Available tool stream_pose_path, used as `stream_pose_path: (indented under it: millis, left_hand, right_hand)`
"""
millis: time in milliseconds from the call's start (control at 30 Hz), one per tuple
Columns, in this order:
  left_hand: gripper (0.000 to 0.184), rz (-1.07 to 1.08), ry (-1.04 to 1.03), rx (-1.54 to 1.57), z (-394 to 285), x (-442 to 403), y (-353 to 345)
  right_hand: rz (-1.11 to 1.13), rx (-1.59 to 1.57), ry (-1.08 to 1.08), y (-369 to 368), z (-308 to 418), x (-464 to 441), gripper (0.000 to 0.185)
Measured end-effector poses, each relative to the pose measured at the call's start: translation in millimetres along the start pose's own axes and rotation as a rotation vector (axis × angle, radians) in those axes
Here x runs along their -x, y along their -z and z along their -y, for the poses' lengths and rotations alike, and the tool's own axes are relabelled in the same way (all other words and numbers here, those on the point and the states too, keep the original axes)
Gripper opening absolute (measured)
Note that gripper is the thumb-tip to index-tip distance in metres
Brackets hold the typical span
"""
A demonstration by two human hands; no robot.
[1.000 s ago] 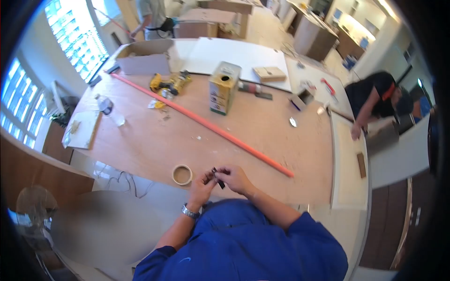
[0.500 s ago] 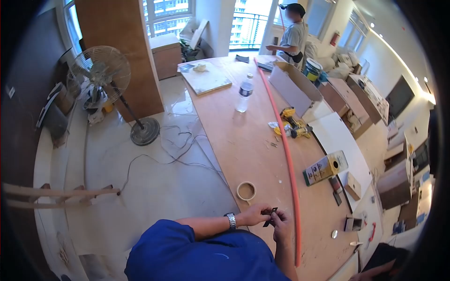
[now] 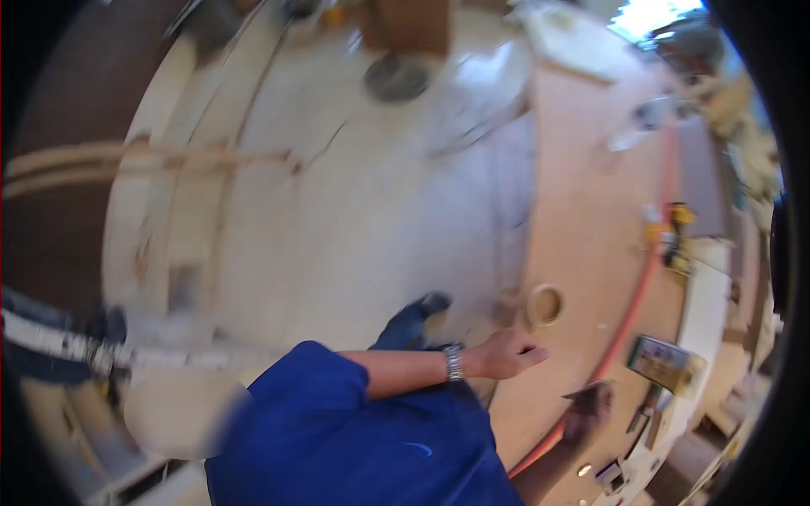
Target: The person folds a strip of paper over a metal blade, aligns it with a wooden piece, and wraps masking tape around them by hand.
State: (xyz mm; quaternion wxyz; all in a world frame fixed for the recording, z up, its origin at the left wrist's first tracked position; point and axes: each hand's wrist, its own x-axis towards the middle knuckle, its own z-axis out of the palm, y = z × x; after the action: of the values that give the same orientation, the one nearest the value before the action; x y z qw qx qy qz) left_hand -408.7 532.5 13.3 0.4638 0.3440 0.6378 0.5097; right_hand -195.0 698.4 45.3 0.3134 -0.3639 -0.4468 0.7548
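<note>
Dark strip (image 3: 580,393): out over the table (image 3: 567,228), pinched at the fingertips of the right hand, thin and slanting, its far end poking toward the left hand.
Right hand (image 3: 592,411): closed on that strip, close by the red tube (image 3: 626,327); blur hides the exact grip.
Left hand (image 3: 506,354): fingers bent, thumb side toward the strip, well short of touching it; a dark spot shows at the fingertips, and whether that's a held piece or shadow, I can't tell.
Step in hand: looks like handling the small piece, hands apart, one carrying it; that's my read of the pose.
Next move: any two-handed work on the strip would call for closing that gap and a firm pinch, as a thing so slim could slip.
Tin (image 3: 661,363): over beyond the tube, contents out of sight.
Small box (image 3: 610,477): lower down, dark inside, can't make out what it holds.
Bottle (image 3: 626,139): clear, up the table, badly smeared; any liquid is impossible to judge.
Large carton (image 3: 702,177): at the far side, its inside unreadable.
Tape roll (image 3: 533,309): near the left hand, untouched, an open ring rather than a container.
</note>
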Motion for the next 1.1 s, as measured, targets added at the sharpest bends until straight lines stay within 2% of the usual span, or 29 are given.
stream_pose_path:
  millis: [67, 133, 200, 233, 267, 333, 400, 467, 500, 600, 633, 700, 767, 833, 900, 1000, 1100]
  left_hand:
    - [0.036, -0.014, 0.09, 0.092, 25, 12, -5]
    - [0.034, -0.032, 0.113, 0.255, 74, 25, -14]
    - [0.026, -0.418, -0.167, 0.229, 158, 44, -33]
    - [0.016, -0.429, -0.264, -0.579, 210, 73, -17]
    - [0.012, -0.433, 0.097, -0.427, 264, 109, 7]
    - [0.03, -0.467, 0.897, -0.145, 370, 183, 53]
    - [0.046, -0.219, 1.32, -0.449, 413, 328, 52]
    - [0.043, 0.464, 1.474, -0.609, 401, 428, 54]
    - [0.035, 0.666, 1.678, -0.47, 384, 446, 51]
    - [0.031, 1.24, 0.896, -0.641, 396, 485, 60]
    - [0.027, 1.046, 0.735, -0.908, 372, 466, 65]
    - [0.027, 0.28, 1.123, -0.651, 358, 407, 80]
    - [0.027, -0.284, 0.978, -0.402, 319, 319, 98]
    - [0.03, -0.469, 0.854, -0.185, 258, 238, 122]
    - [0.031, -0.54, 0.663, -0.17, 227, 199, 150]
    - [0.032, -0.565, 0.534, -0.163, 205, 174, 197]
    - [0.029, -0.561, 0.449, -0.345, 206, 156, 246]
  right_hand:
    - [-0.059, -0.093, -0.07, 10, -10, -11, 0.017]
    - [0.02, -0.128, -0.127, 10, -32, -24, 0.018]
    - [0.108, -0.329, -0.108, 0, -65, -29, 0.024]
    - [0.154, -0.414, -0.154, -7, -75, -27, 0.028]
    - [0.165, -0.399, -0.188, 2, -81, -23, 0.027]
    - [0.167, -0.361, -0.196, 28, -82, -19, 0.026]
    - [0.122, -0.282, -0.13, 48, -72, -24, 0.022]
    - [0.021, -0.194, -0.078, 61, -49, -11, 0.02]
    - [0.019, -0.149, -0.041, 66, -43, -5, 0.02]
    - [0.023, -0.15, -0.072, 46, -27, -3, 0.014]
    - [0.039, -0.15, -0.072, 32, -24, -6, 0.013]
    - [0.065, -0.151, -0.078, -7, -9, -16, 0.012]
    - [0.172, -0.13, -0.011, -35, 6, -31, 0.011]
    - [0.254, -0.109, 0.054, -63, 20, -46, 0.011]
    - [0.327, -0.104, 0.129, -94, 30, -64, 0.011]
    - [0.313, -0.141, 0.156, -140, 35, -83, 0.01]
    - [0.297, -0.12, 0.181, -178, 33, -95, 0.01]
